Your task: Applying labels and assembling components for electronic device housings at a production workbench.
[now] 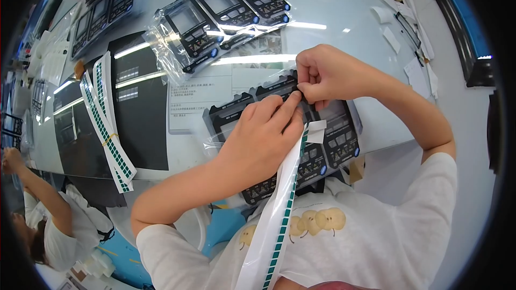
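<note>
Black panel sheet [339,122] lay slantwise at the near edge of the glossy table [322,37], its lower side up against the person's white T-shirt [371,225]; little room on that side. Left hand [260,134] was spread low across the sheet, index finger stretched to the notched upper edge; could not tell whether it gripped anything beneath. Right hand [328,75] was curled at that same edge, thumb and forefinger brought together just by the left fingertip; anything between them was too small to make out. A white backing strip [287,204] with small green squares ran from under the left hand down over the shirt, smooth and slightly curved, a white paper tab [316,132] by its top. Widest stretch of tabletop ran from beyond the right forearm to loose paper slips [392,40] at the far right edge. Toward the far side, a second panel set [228,11] sat in crinkled, shiny clear film. To the left, two similar strips [105,118], bound by a yellow rubber band [109,139], crossed matte black sheets [142,113]. Another person [59,231] worked at the far left.
</note>
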The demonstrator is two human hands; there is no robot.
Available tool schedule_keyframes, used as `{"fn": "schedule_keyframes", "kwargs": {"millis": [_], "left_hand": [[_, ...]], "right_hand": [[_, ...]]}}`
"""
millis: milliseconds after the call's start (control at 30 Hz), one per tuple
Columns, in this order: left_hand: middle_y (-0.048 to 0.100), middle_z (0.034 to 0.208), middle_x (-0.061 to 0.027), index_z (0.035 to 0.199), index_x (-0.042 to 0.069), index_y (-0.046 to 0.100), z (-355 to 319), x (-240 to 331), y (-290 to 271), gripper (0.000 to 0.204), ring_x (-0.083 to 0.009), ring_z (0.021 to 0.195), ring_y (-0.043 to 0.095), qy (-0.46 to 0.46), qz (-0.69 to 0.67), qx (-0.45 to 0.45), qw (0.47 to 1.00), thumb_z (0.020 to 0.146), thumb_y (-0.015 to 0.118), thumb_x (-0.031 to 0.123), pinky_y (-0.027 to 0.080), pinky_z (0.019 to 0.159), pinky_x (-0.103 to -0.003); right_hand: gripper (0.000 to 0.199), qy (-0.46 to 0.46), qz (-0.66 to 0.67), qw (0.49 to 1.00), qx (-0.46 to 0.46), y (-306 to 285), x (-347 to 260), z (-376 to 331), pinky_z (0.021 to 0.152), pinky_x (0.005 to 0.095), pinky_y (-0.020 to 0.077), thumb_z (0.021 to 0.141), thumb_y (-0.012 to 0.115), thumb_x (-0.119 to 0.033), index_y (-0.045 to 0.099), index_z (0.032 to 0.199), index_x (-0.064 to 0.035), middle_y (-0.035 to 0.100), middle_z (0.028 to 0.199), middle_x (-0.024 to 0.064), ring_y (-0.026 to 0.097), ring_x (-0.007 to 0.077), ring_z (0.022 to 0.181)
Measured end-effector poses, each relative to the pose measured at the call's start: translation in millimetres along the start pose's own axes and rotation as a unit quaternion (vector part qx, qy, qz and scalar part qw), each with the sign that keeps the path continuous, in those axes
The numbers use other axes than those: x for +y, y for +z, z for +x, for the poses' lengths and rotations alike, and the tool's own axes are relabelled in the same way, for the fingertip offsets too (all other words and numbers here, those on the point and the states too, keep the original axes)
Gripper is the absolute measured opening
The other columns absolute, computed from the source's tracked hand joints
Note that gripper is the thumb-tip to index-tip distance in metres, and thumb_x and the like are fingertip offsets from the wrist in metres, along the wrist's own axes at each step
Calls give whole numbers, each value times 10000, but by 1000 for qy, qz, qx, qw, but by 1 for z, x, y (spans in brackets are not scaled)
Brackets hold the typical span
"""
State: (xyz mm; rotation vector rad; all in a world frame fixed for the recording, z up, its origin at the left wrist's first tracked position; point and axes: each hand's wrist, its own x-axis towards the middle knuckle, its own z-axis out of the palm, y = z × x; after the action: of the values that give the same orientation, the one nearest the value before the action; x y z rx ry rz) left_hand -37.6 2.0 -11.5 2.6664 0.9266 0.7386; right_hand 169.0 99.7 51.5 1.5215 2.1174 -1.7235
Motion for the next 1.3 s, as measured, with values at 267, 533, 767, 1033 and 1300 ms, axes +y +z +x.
{"fn": "schedule_keyframes", "kwargs": {"millis": [267,533,767,1033,1300], "left_hand": [[595,1382,-151,1170,-23,653,-2,0,3,402,-317,1097,568,0,-5,17,1000,811,683,157,481,939,-404],[574,1382,-156,1193,-24,635,-2,3,1,393,-338,1107,547,-15,-1,0,1000,843,669,153,477,951,-425],[577,1376,-150,1194,-21,634,1,-3,-1,401,-327,1092,551,1,-16,-9,1000,843,672,169,476,937,-419],[570,1401,-167,1218,-9,634,-2,-4,-2,400,-337,1129,562,-8,-45,-15,999,842,657,126,472,1002,-428],[647,1126,-188,1171,-18,645,-37,-21,-50,262,-344,1052,607,-205,-256,39,944,958,606,129,509,899,-409]], "right_hand": [[139,27,39,999,7,-1,4,-8,559,251,585,885,670,-76,579,876,29,680,725,84,701,134,631],[134,30,-24,999,16,4,-8,-3,545,259,578,852,673,-61,599,848,50,679,709,97,696,152,600],[139,-7,-46,999,15,4,-2,-1,512,255,560,830,666,-43,570,805,55,665,672,105,681,153,552],[118,12,38,999,7,3,3,-10,565,270,558,864,680,-46,585,900,14,667,717,80,688,127,645],[209,-346,-339,865,130,41,25,-29,698,339,562,903,675,-52,656,1111,-43,675,922,108,670,234,861]]}}
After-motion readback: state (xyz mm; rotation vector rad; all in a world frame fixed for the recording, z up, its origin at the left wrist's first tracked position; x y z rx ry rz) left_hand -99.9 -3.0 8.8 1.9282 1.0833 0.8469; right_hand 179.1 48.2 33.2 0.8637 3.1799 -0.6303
